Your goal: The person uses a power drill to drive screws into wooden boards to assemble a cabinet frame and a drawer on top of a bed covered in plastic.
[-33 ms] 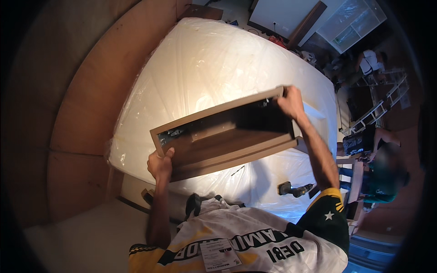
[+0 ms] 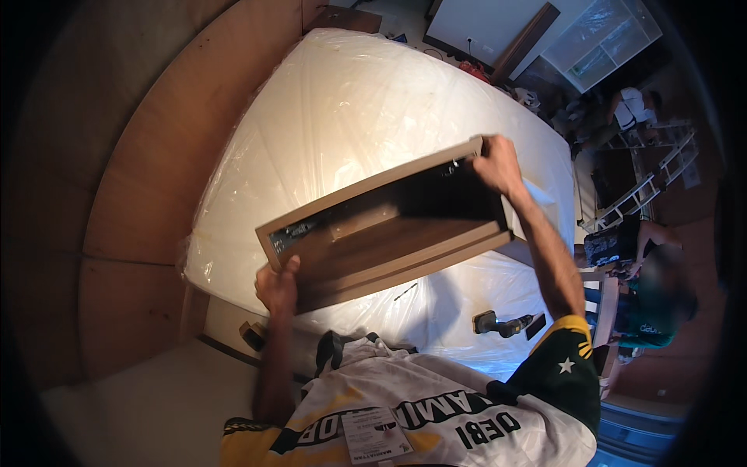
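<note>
Both hands hold a shallow wooden drawer box (image 2: 436,262) above a plastic-wrapped mattress. Its dark hollow side faces me, with metal fittings (image 2: 294,231) inside the left end and near the upper right corner. My left hand (image 2: 278,286) is closed round the lower left end, its thumb over the edge. My right hand (image 2: 496,166) grips the upper right corner, which sits higher than the left end. Behind the box, my right fingertips are partly hidden. A cordless drill (image 2: 504,324) lies on the plastic below the box, and a thin dark drill bit or rod (image 2: 405,292) rests nearby.
The wrapped mattress (image 2: 264,148) spreads beneath the box. A curved wooden panel (image 2: 148,167) borders it on the left. To the right stands a stepladder (image 2: 643,194), with one person (image 2: 634,109) beyond it and another in green (image 2: 654,311) closer.
The right end of the wooden box has risen slightly, together with my right hand. Both hands keep their hold.
</note>
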The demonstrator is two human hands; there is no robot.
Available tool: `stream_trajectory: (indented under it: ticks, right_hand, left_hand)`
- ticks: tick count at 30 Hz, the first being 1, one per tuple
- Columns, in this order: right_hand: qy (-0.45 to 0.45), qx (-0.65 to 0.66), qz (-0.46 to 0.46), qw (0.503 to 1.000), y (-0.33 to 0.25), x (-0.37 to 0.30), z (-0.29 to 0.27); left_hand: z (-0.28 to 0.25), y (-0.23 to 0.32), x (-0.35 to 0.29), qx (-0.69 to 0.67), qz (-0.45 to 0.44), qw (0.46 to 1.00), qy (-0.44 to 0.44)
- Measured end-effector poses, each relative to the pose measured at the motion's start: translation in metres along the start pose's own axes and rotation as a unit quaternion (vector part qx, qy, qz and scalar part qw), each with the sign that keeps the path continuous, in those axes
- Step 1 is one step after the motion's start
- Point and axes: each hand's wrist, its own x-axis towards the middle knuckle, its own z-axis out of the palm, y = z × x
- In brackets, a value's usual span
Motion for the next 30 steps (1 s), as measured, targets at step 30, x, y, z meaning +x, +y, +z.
stream_trajectory:
  ticks: [30]
  right_hand:
    - [0.111, -0.065, -0.269, 0.954, -0.023, -0.017, 0.022]
  left_hand:
    - [0.130, 0.188, -0.130, 0.065, 0.669, 0.726, 0.147]
